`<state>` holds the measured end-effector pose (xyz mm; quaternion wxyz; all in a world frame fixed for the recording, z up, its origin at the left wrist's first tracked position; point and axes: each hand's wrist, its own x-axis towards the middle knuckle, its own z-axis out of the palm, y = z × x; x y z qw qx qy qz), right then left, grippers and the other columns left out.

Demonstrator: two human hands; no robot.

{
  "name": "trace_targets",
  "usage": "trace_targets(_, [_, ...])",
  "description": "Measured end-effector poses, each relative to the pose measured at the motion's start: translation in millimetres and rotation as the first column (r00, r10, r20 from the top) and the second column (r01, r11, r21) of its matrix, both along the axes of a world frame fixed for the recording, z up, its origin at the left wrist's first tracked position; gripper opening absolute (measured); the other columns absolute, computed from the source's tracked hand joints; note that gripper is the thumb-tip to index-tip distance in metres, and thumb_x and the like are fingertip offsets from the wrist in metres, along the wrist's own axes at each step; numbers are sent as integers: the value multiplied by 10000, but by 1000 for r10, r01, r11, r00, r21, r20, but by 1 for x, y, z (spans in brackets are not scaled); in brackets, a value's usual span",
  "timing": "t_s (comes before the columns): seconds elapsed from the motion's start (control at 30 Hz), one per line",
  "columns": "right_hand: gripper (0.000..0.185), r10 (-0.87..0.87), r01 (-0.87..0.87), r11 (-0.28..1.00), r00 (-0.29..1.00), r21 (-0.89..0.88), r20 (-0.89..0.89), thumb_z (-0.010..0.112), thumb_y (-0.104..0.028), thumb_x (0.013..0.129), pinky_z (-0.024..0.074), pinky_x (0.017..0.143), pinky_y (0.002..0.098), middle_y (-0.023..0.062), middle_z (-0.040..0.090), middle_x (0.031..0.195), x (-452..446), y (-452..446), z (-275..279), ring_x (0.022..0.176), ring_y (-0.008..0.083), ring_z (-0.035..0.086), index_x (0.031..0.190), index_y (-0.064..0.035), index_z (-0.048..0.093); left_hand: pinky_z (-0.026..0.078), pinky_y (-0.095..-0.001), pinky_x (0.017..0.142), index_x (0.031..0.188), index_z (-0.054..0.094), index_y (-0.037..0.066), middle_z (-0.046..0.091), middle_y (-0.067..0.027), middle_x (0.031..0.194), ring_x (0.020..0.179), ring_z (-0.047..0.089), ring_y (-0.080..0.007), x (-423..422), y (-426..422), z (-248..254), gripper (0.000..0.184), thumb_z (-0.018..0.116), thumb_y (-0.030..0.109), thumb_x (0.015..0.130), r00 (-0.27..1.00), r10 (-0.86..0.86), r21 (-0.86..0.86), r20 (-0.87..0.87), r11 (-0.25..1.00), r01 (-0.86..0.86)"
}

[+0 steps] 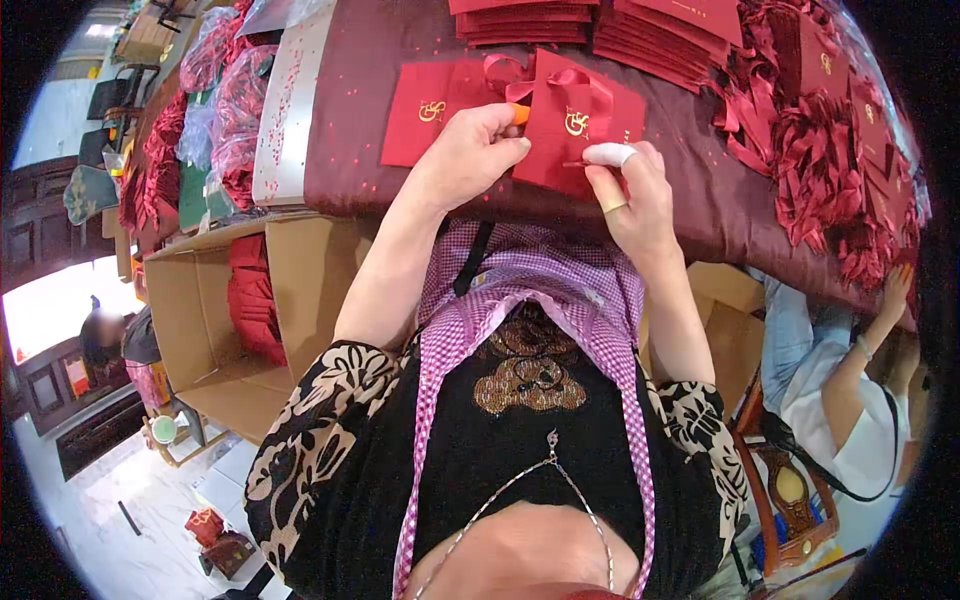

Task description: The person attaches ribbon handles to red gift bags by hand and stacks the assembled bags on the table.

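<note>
Red paper bag [555,125], flat, rectangular, gold-lettered, glossy ribbon [570,80] near top; on maroon cloth [350,120]. Left hand [475,155] curled at left edge, grip unclear; right hand [638,195] pinching thin strip [574,164] over front.

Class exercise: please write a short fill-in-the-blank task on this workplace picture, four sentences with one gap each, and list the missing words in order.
1. The lettering on the ribboned red packet between the hands is ____.
2. The right hand has a ____ covering on one fingertip.
3. Something ____ shows at a fingertip of the left hand.
4. The open cardboard box with red items inside stands on the person's ____ side.

Missing words: gold; white; orange; left.
</note>
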<state>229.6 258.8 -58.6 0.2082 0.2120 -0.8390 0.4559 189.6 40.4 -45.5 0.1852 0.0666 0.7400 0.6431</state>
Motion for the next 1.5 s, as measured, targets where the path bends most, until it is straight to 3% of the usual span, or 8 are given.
trace_targets(0.1, [164, -22, 27, 998, 996, -58, 83, 701, -64, 786, 411, 799, 367, 58, 643, 884, 0, -11, -5, 833, 247, 565, 937, -88, 644, 430, -205, 623, 1156, 584, -76, 584, 25, 817, 724, 512, -37, 1, 1, -1, 307, 591, 14, 862, 1000, 16, 53, -26, 998, -14])
trace_targets(0.53, [135, 23, -21, 996, 1000, 92, -15, 728, -118, 761, 385, 785, 368, 32, 617, 813, -3, -13, -1, 819, 231, 561, 857, -84, 640, 413, -209, 563, 1116, 624, -35, 572, 43, 771, 658, 488, -29, 4, 4, 2, 274, 615, 45, 853, 996, -2, 35, -89, 999, 5])
trace_targets(0.67, [122, 40, -44, 993, 998, 112, 37, 716, -126, 773, 380, 800, 370, 36, 620, 808, -5, -13, 4, 817, 231, 564, 854, -79, 637, 418, -214, 566, 1081, 631, -36, 574, 40, 766, 659, 491, -30, 5, 6, 6, 252, 640, 57, 847, 993, -15, 2, -117, 1000, 15])
trace_targets(0.73, [121, 38, -41, 994, 999, 105, 26, 715, -132, 776, 378, 803, 370, 36, 621, 806, -5, -16, 4, 817, 231, 564, 850, -79, 637, 472, -199, 701, 1173, 590, -20, 623, 11, 930, 800, 561, -46, 6, 8, 6, 294, 624, 31, 885, 997, -39, -31, -70, 999, 36])
trace_targets(1.0, [141, 30, -27, 983, 999, 184, -12, 719, -150, 781, 376, 805, 374, 40, 624, 808, -8, -20, 5, 811, 231, 567, 859, -79, 625, 462, -192, 664, 1129, 606, -8, 625, 18, 883, 760, 554, -34, 6, 12, 7, 242, 620, 35, 892, 999, -16, 18, -51, 1000, 17])
trace_targets(1.23, [126, 36, -40, 998, 996, 38, 84, 710, -113, 798, 409, 778, 368, 58, 628, 809, -7, -7, 4, 792, 251, 573, 866, -67, 613, 451, -198, 662, 1103, 603, -63, 621, 15, 879, 767, 531, -35, 6, 7, 4, 243, 616, 47, 887, 1000, 23, 100, 9, 995, -24])
trace_targets(1.33, [165, 36, 69, 963, 925, -260, 379, 723, -98, 795, 455, 781, 366, 94, 649, 871, -3, -7, 3, 833, 275, 588, 917, -47, 625, 447, -198, 662, 1104, 602, -64, 614, 19, 886, 769, 524, -34, 7, 10, 3, 241, 612, 44, 889, 1000, 29, 104, -13, 994, -27])
trace_targets(1.5, [173, -44, 76, 989, 971, -128, 235, 734, -108, 785, 452, 795, 366, 93, 650, 870, -4, -8, 3, 828, 271, 588, 921, -52, 642, 440, -192, 661, 1125, 604, -38, 617, 32, 891, 763, 520, -28, 6, 11, 1, 235, 588, 45, 905, 1000, 7, 93, -27, 996, -5])
